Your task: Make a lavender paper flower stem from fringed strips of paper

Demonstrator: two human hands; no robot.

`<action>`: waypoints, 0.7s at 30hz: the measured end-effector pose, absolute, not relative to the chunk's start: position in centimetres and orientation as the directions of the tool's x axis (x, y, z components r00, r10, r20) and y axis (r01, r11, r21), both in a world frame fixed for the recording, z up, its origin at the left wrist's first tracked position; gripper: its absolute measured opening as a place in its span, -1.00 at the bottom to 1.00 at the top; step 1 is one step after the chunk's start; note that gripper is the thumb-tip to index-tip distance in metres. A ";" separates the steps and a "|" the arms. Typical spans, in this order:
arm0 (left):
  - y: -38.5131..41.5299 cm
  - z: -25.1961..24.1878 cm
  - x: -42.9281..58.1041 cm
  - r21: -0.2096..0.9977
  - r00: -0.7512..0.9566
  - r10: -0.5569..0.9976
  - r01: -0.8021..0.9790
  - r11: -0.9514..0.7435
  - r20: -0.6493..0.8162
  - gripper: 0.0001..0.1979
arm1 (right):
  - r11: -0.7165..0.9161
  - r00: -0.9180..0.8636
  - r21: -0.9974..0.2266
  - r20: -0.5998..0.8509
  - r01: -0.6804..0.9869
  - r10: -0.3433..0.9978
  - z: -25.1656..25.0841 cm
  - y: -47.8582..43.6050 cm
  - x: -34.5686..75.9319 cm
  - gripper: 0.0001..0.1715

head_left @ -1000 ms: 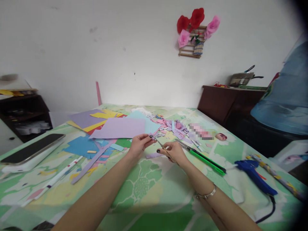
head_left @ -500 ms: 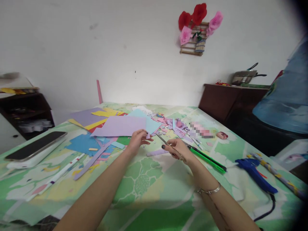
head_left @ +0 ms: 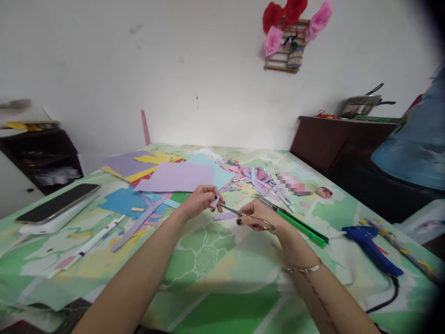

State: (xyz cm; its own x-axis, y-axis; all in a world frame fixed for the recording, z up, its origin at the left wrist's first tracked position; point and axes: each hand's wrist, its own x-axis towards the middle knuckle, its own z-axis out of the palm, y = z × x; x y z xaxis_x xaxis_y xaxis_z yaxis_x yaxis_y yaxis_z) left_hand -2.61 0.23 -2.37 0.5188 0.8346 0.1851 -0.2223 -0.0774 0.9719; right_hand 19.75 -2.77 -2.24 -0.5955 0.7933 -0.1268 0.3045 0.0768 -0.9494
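Tablecloth (head_left: 205, 257), green and floral, filled my feed! Above it, the left hand (head_left: 205, 200) pinched a small lilac paper piece (head_left: 214, 202); the right hand (head_left: 256, 215) gripped scissors (head_left: 230, 209), tips right at that paper. Scraps (head_left: 259, 178) littered beyond, paper flowers (head_left: 295, 10) brightened the white wall (head_left: 104, 69), and a dark cabinet (head_left: 321, 139) stood rightward.

The left hand (head_left: 202, 201) pinches near the curled right hand (head_left: 260, 216).

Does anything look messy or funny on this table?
Yes: paper scraps lie jumbled beyond the right hand, unlike the flat lilac sheet to their left. The pink thing to their right looks odd too: blurry squares cover it, so I can't tell what it is.
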 end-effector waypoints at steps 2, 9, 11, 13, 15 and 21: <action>0.2 -2.4 -2.6 0.973 0.532 0.828 -0.219 -0.067 0.177 -0.97 | 0.082 -0.610 -0.949 -0.128 0.304 0.782 -2.3 -2.7 19.7 -0.63; 0.1 -2.6 -2.5 0.970 0.560 0.810 -0.240 -0.041 0.173 -0.97 | 0.096 -0.623 -0.949 -0.119 0.301 0.773 -2.5 -2.6 19.7 -0.64; 0.1 -2.6 -2.5 0.969 0.563 0.809 -0.246 -0.032 0.170 -0.97 | 0.097 -0.629 -0.950 -0.119 0.298 0.768 -2.5 -2.6 19.7 -0.64; 0.1 -2.6 -2.5 0.968 0.562 0.811 -0.248 -0.027 0.166 -0.98 | 0.102 -0.631 -0.948 -0.117 0.300 0.767 -2.5 -2.6 19.7 -0.63; 0.0 -2.6 -2.5 0.968 0.556 0.815 -0.251 -0.024 0.164 -0.98 | 0.104 -0.627 -0.948 -0.115 0.302 0.771 -2.4 -2.7 19.6 -0.63; -0.1 -2.5 -2.4 0.970 0.550 0.821 -0.242 -0.015 0.150 -0.98 | 0.114 -0.625 -0.944 -0.113 0.311 0.773 -2.3 -2.6 19.5 -0.63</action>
State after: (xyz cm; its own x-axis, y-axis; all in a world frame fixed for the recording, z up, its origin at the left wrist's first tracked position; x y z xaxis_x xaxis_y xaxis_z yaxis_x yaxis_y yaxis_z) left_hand -2.40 -0.07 -2.55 0.5505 0.8213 0.1501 -0.2424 -0.0148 0.9701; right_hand 19.48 -2.60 -2.34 -0.6249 0.7725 -0.1129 0.3111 0.1137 -0.9436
